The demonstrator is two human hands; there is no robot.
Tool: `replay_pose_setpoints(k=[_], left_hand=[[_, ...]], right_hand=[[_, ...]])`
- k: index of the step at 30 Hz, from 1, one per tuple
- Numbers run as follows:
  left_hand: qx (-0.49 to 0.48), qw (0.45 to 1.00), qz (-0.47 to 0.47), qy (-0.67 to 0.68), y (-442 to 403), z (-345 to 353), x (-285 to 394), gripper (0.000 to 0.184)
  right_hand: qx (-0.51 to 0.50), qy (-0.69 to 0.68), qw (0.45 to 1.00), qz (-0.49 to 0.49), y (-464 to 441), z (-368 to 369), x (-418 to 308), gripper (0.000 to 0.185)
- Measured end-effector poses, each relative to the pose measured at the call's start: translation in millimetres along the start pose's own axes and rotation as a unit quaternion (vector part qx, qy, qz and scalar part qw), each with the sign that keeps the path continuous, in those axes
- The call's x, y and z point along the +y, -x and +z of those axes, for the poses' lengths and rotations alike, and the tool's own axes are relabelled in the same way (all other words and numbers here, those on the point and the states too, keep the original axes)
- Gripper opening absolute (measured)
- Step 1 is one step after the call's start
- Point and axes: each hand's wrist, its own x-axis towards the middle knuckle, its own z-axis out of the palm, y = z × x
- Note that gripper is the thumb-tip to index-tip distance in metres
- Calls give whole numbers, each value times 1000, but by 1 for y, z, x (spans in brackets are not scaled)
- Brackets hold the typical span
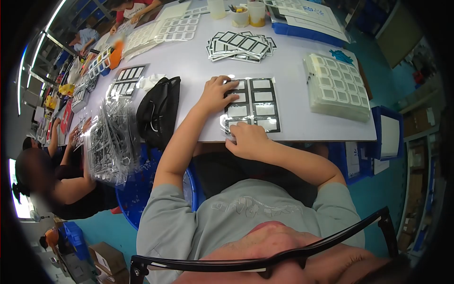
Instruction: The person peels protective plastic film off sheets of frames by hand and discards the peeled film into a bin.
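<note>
In front of me on the table lies a sheet of black-bordered white rectangular frames [264, 97] in two columns, under shiny clear film. My left hand [216, 94] rests on its upper left edge, fingers spread over the film. At the lower edge, close to the table's rim, my right hand [248, 140] touches the sheet with bent fingers, the thumb apart from them. Its fingertips are partly hard to make out. Further back is a loose pile of similar black-and-white frame sheets [241, 46].
To the right stands a stack of white framed sheets [336, 87]. A black pouch [160, 113] and a heap of clear plastic-wrapped pieces [112, 142] lie left. Cups [240, 17] stand at the back. Blue bins [378, 137] flank the table. A co-worker [61, 175] sits at left.
</note>
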Motion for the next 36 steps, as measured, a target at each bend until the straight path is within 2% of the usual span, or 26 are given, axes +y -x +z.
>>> replay_pose_setpoints(k=[4,7,8,11,12,14,15,19,22,25,28,32,36], left_hand=[[16,1000,4,-3,0,4,-5,49],[1,1000,7,20,-1,7,-10,49],[-3,1000,9,20,-2,8,-11,49],[-11,1000,14,15,0,11,-16,50],[-10,1000,17,10,0,12,-18,51],[-17,1000,14,7,1,12,-17,51],[-24,1000,8,8,1,10,-15,51],[-29,999,-2,17,0,10,-15,51],[-34,997,-9,68,-2,12,-19,49],[-51,997,10,49,0,3,-16,61],[-94,995,37,-6,3,-15,-2,97],[-126,992,-3,22,-2,-18,3,145],[-111,994,13,-7,0,-20,7,148]], right_hand=[[-105,-164,981,8,-24,-7,13,32],[-190,-319,924,90,-40,-29,18,38],[-188,-323,919,124,-44,-32,19,44],[-84,-222,969,70,-48,-40,34,46],[-111,-245,951,152,-47,-52,33,48],[16,-92,993,72,-39,-25,59,46],[80,-13,996,30,-34,-22,63,46],[79,14,993,81,-5,-20,75,44],[119,21,984,131,10,-24,72,44],[149,24,972,180,19,-25,69,44],[143,27,962,232,23,-29,68,41],[143,22,952,271,32,-40,73,34],[166,13,942,291,39,-48,82,30]])
